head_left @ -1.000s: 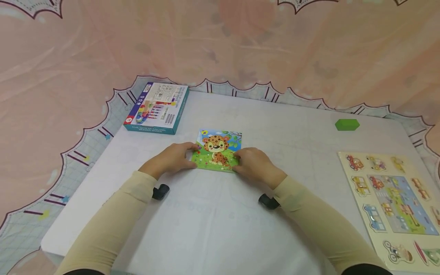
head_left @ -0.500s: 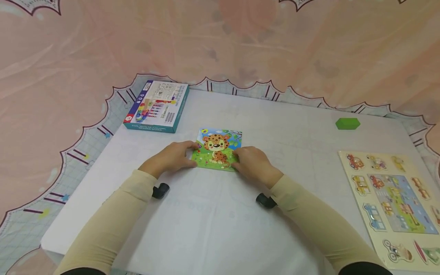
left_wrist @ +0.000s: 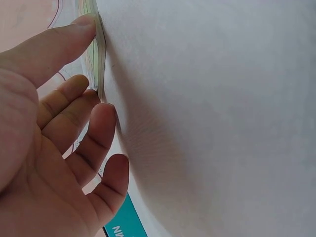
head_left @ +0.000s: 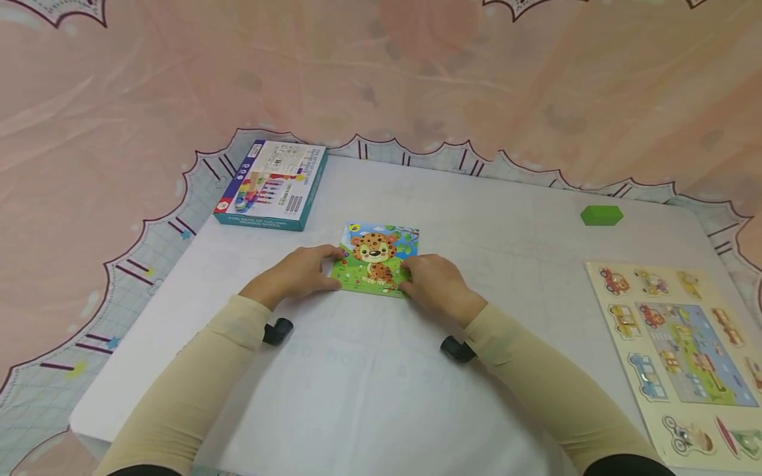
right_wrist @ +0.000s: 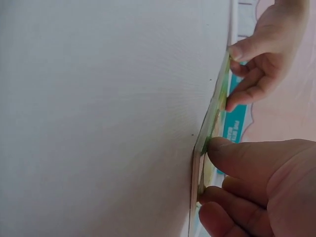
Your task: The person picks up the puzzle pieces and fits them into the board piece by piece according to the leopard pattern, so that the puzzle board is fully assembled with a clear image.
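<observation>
A thin square leopard picture board (head_left: pixel 376 254) lies on the white table, its cartoon face up. At its left edge is my left hand (head_left: pixel 294 272), with thumb and forefinger apart and touching the side. In the left wrist view the left thumb (left_wrist: pixel 74 39) rests on the board's edge, the other fingers loosely bent. My right hand (head_left: pixel 439 281) pinches the right edge near the lower corner. The right wrist view shows the right thumb (right_wrist: pixel 237 153) on the board's layered edge (right_wrist: pixel 200 148), with bent fingers below it. Part of the leopard's right side is covered by this hand.
A flat teal-sided box (head_left: pixel 270 185) lies at the back left of the table (head_left: pixel 369 396). A green block (head_left: pixel 601 215) stands at the back right. Along the right side lies a cream vehicle puzzle board (head_left: pixel 619 357). A patterned pink cloth (head_left: pixel 381 73) lies beyond the table.
My right wrist and sleeve have shifted slightly left, and the right fingertips have crept a little inward over the board's edge. The left hand and the board stay where they were.
</observation>
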Demonstrator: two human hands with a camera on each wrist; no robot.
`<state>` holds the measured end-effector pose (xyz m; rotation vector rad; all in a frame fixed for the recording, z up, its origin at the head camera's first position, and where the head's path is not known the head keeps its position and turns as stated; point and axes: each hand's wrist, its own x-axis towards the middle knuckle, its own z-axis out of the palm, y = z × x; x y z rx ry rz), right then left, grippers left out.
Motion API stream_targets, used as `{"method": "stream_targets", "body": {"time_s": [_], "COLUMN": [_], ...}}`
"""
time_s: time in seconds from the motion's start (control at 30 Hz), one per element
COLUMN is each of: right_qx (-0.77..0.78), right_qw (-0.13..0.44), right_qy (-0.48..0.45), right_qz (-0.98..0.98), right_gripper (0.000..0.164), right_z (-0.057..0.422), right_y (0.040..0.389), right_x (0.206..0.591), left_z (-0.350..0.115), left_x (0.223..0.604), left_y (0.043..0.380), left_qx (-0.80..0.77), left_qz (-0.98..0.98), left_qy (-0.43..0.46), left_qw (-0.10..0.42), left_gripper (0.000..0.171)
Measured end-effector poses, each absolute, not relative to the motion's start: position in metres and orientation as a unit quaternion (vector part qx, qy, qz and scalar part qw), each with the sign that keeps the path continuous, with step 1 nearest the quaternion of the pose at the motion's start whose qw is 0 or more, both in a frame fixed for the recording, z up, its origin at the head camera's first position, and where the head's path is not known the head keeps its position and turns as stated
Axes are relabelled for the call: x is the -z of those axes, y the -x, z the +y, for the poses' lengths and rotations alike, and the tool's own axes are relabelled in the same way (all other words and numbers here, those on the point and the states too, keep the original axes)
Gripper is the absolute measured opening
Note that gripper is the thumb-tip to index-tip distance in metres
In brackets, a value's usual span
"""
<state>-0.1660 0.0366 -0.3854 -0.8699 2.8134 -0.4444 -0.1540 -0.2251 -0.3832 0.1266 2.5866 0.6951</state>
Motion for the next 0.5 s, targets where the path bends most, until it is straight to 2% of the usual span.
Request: {"method": "stream_targets", "body": {"time_s": [0.3,0.5], "right_qx": [0.144,0.185], "right_qw": [0.103,0.116], "right_qy": [0.262,0.272], "right_qz": [0.949,0.937], "right_gripper": [0.044,0.046], "right_z": [0.0401,0.0400], "right_y": [0.1674,0.1733], "right_x": [0.3835,0.3841], "left_z": [-0.2259,-0.2259], "left_x": [0.3821,0.3817], "left_y": [0.1521,0.1522], "left_qx": [-0.254,-0.251], "left_qz": [0.939,0.940], "left_qy": [-0.047,-0.047], "left_qw": [0.228,0.227], "left_gripper": [0.065,0.065]}}
